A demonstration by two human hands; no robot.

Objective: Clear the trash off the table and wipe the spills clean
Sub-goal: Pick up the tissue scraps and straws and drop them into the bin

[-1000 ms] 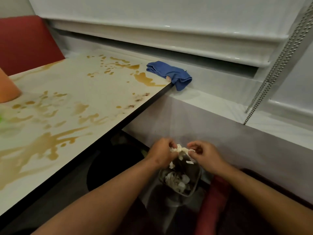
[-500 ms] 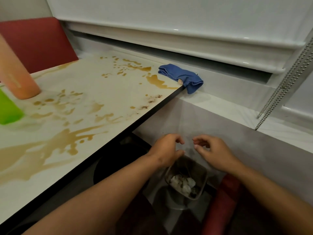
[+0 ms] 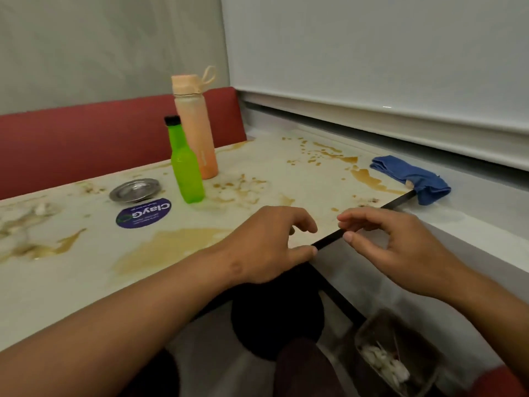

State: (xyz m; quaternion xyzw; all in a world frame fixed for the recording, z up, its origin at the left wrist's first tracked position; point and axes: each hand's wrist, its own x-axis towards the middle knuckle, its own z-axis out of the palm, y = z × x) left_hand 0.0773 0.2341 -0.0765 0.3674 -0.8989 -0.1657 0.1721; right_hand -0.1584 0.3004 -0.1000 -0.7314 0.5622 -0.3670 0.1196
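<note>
Spills (image 3: pixel 177 247) of brown liquid cover much of the tabletop (image 3: pixel 71 282) in the head view, the only view supplied: one broad pool lies near the front edge, with streaks and droplets running toward the far right corner. Blue cloth (image 3: pixel 412 179) rests at that corner, partly overhanging the edge and touching one streak. Bin (image 3: pixel 398 353) stands on the floor at lower right, below the tabletop, with white scraps of trash (image 3: pixel 383 362) inside. Left hand (image 3: pixel 269 247) and right hand (image 3: pixel 392 245) hover at the front edge, each grip loosely curled and holding nothing.

Progress, as judged: some trash appears binned; pale residue at the far left edge may still need clearing, and wiping seems not yet begun, since the stains look undisturbed. A green bottle (image 3: pixel 186 164), a peach bottle (image 3: pixel 196 121) and a small metal dish (image 3: pixel 134 190) stand upright behind the pool.

Legible writing: a round purple sticker (image 3: pixel 143 213) reads "ClayG", upside down to the camera; its smaller lines are unreadable.
</note>
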